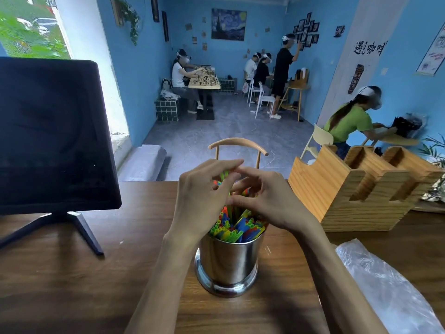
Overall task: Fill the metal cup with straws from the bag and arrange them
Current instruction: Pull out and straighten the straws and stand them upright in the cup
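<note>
A shiny metal cup (pixel 227 263) stands on the wooden table (pixel 72 273) in front of me, packed with colourful straws (pixel 237 229) in green, blue, yellow and red. Both hands are above the cup at the straw tops. My left hand (pixel 204 196) curls its fingers around some taller straws from the left. My right hand (pixel 267 201) comes in from the right, with its fingers curled among the same straws. The fingertips of both hands nearly meet over the bundle. A clear plastic bag (pixel 385 285) lies flat at the right, near the table's front.
A dark monitor (pixel 53 136) on a stand fills the left side of the table. A wooden organiser box (pixel 356 189) sits at the right rear. A chair back (pixel 238 145) rises behind the table's far edge. Several people work in the room beyond.
</note>
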`<state>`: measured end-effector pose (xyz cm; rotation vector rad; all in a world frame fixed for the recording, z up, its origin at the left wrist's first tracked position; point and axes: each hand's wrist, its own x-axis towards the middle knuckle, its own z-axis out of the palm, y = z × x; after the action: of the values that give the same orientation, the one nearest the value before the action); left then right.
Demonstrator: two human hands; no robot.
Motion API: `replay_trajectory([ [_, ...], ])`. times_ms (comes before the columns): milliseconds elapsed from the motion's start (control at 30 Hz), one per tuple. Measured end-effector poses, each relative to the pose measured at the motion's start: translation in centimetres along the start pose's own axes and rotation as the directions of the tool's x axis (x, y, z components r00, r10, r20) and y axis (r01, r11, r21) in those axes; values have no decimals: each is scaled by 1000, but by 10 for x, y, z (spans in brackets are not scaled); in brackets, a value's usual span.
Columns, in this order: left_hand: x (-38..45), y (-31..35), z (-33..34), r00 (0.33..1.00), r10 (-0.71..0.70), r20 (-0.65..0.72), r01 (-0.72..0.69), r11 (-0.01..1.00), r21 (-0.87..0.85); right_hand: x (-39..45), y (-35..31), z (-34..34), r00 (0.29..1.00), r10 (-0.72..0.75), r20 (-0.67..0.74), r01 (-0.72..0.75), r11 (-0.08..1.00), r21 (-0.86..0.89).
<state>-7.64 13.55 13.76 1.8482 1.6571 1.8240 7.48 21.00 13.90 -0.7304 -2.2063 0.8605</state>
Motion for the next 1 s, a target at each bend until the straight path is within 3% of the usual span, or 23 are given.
replay_trajectory([
  [167,-5,-1,-4,994,-50,100,48,999,22,-6,8,-9,992,29,-125,-7,985,173],
  [367,-11,-10,-5,977,-45,209,0,978,209,-17,22,-8,983,37,-178,-22,996,85],
  [500,-16,-7,-14,973,7,229,-28,996,88,-21,27,-7,979,55,-194,-37,995,92],
  [600,-17,3,-24,912,-7,411,35,998,-61,-21,28,-7,983,59,-173,-43,995,94],
  [667,-18,7,-24,870,-38,492,49,999,-11,-21,27,-7,987,60,-149,-45,994,102],
  [767,-19,3,-22,882,-87,463,71,996,52,-21,23,-7,993,52,-107,-41,994,99],
  [1000,-25,5,-24,894,-111,435,113,993,22,-29,21,-15,997,42,-71,-33,992,120],
])
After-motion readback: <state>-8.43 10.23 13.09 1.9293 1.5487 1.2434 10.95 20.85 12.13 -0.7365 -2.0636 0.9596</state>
